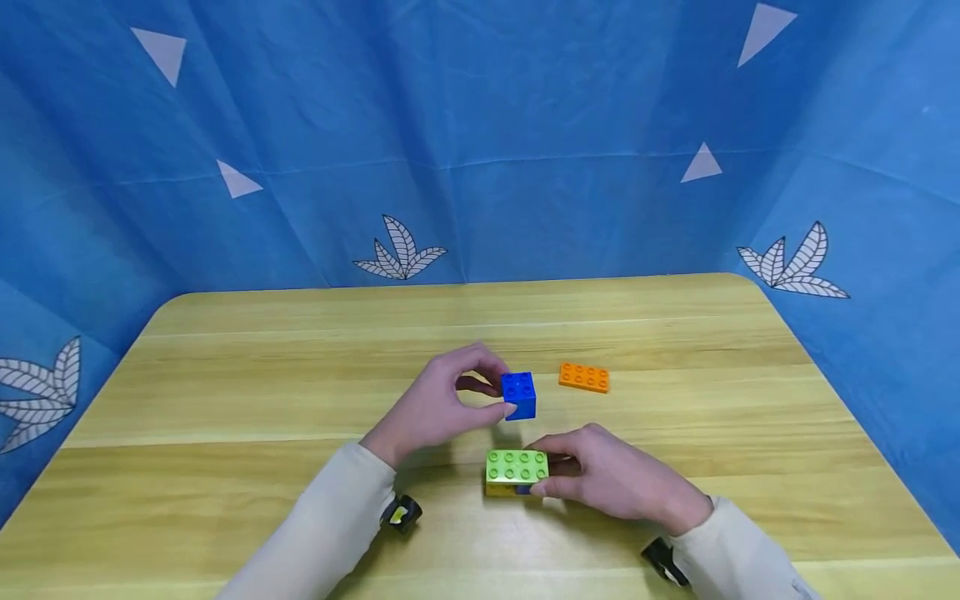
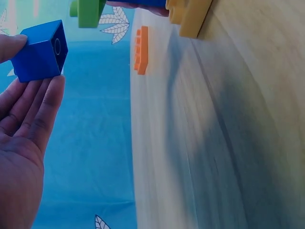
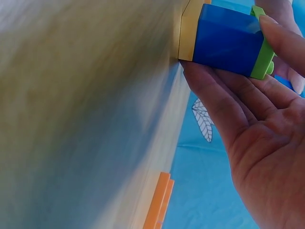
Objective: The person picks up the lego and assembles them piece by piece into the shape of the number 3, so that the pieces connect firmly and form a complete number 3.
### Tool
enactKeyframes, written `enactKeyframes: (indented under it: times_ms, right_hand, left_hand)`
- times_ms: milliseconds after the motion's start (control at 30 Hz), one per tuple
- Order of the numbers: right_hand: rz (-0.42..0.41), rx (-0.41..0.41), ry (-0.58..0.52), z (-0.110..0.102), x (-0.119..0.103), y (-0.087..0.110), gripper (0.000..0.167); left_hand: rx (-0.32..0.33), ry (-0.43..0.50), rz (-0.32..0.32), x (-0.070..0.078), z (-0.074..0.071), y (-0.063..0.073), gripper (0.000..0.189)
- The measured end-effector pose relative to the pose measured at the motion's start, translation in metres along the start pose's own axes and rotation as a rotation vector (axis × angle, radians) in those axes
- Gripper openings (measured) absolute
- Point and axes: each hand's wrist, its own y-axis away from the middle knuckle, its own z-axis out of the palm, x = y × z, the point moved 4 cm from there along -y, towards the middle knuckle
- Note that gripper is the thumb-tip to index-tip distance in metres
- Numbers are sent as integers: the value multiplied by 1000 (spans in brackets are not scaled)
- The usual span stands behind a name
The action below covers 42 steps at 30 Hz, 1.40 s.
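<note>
My left hand [image 1: 438, 404] pinches a square blue toy brick [image 1: 519, 397] between thumb and fingers, holding it above the table with its studs up. The brick's hollow underside partly shows in the left wrist view. Nearer the front edge, my right hand [image 1: 618, 477] grips a small stack of bricks by its right end. On top of the stack is a light green brick [image 1: 516, 464] with two rows of studs. Under it sits a blue brick [image 3: 228, 39], and a yellow brick [image 3: 189, 33] forms the bottom, at the tabletop.
A flat orange brick [image 1: 583, 377] lies on the wooden table [image 1: 262, 367], right of the left hand and beyond the right hand. Behind the table hangs a blue cloth [image 1: 525, 100] with white triangles and leaf prints. Each wrist wears a small black device [image 1: 402, 514].
</note>
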Motion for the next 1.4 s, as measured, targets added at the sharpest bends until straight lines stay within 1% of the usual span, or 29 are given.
enactKeyframes:
  times_ms: [133,267,433,600,733,800,933,1067,1200,1300,1400]
  right_hand:
    - [-13,5,1,0,0,-1,27]
    - [-16,0,-32,1,0,-1,25]
    - [11,-4,-52,2,1,-1,27]
    - [4,1,-14,1,1,-1,31]
    - [-11,15,20,0,1,-1,30]
    - [-21,21,29,0,0,-1,29]
    - [-31,21,13,1,-1,-2,27]
    - [-16,20,-10,3,-1,-2,24]
    - [-6,24,10,3,-1,-2,23]
    - [-8,29,31,2,-1,-2,23]
    - [-12,33,20,1,0,-2,24]
  left_hand:
    - [-6,-7,0,4,1,4,27]
    - [-11,30,18,8,4,8,28]
    - [-29,61,43,12,10,13,28]
    - [-47,53,90,15,14,17,26]
    - [-61,40,132,17,16,20,26]
    - [-74,33,139,17,18,22,26]
    - [-94,20,135,15,21,26,26]
    - [-113,8,118,11,24,28,27]
    - [-117,4,110,8,25,31,27]
    - [-116,6,114,8,25,31,27]
    - [-120,11,115,10,25,31,27]
